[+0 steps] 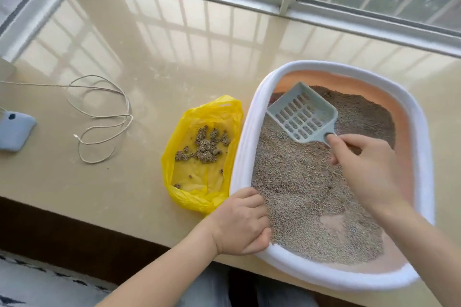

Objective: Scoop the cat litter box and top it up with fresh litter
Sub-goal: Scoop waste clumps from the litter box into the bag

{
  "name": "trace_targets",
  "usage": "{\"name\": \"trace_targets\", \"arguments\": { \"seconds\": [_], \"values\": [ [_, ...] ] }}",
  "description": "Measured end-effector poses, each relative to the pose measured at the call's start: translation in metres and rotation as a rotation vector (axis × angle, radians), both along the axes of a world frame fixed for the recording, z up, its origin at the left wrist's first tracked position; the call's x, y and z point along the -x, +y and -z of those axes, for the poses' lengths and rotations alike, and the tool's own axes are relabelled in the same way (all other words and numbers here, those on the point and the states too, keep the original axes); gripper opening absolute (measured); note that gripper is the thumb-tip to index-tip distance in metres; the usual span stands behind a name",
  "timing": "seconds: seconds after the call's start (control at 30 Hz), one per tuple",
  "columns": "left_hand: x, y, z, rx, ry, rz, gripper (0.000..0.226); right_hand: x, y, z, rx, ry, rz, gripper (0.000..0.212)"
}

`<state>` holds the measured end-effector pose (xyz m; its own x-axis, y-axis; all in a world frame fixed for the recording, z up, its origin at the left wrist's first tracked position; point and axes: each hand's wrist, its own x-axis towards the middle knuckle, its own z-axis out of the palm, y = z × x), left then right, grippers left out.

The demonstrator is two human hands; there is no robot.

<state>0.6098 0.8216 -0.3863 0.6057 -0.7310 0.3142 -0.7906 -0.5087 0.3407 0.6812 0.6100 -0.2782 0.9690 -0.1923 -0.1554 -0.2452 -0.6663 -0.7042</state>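
My left hand (240,222) grips the near-left rim of the white litter box (249,117) on the windowsill; my right hand (361,164) holds the slotted scoop (303,117) over the litter, beside the yellow bag (204,152) of clumps.

My right hand (359,157) grips the handle of the grey slotted scoop (303,117) over the litter (294,189) in the white-rimmed litter box (243,137), my left hand (239,222) grips its near rim, and beside it the open yellow bag (202,154) holds clumps (207,143).
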Motion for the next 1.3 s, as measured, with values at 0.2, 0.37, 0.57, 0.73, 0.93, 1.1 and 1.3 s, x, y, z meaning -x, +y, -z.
{"name": "trace_targets", "arguments": {
  "seconds": [0.2,0.37,0.57,0.73,0.93,1.1,1.3],
  "values": [
    [-0.027,0.006,-0.018,-0.105,0.056,0.06,0.035,0.043,-0.077,-0.007,0.217,0.407,0.045,0.029],
    [-0.08,0.0,-0.026,-0.111,0.067,-0.022,0.034,0.07,-0.108,0.004,0.657,0.586,-0.071,0.026],
    [-0.113,-0.025,-0.02,-0.136,0.128,-0.028,0.038,0.071,-0.117,0.026,0.752,0.707,-0.088,0.032],
    [-0.113,-0.029,-0.011,-0.212,0.104,-0.072,0.036,0.073,-0.096,0.045,0.574,0.671,-0.015,0.03],
    [-0.115,-0.032,-0.012,-0.315,0.081,-0.026,0.036,0.063,-0.075,0.053,0.393,0.637,0.14,0.024],
    [-0.115,-0.031,-0.011,-0.319,0.082,-0.018,0.035,0.058,-0.057,0.046,0.324,0.485,0.279,0.033],
    [-0.116,-0.032,-0.013,-0.293,0.077,-0.027,0.033,0.103,-0.054,0.023,0.43,0.646,0.267,0.032]
  ]
}}
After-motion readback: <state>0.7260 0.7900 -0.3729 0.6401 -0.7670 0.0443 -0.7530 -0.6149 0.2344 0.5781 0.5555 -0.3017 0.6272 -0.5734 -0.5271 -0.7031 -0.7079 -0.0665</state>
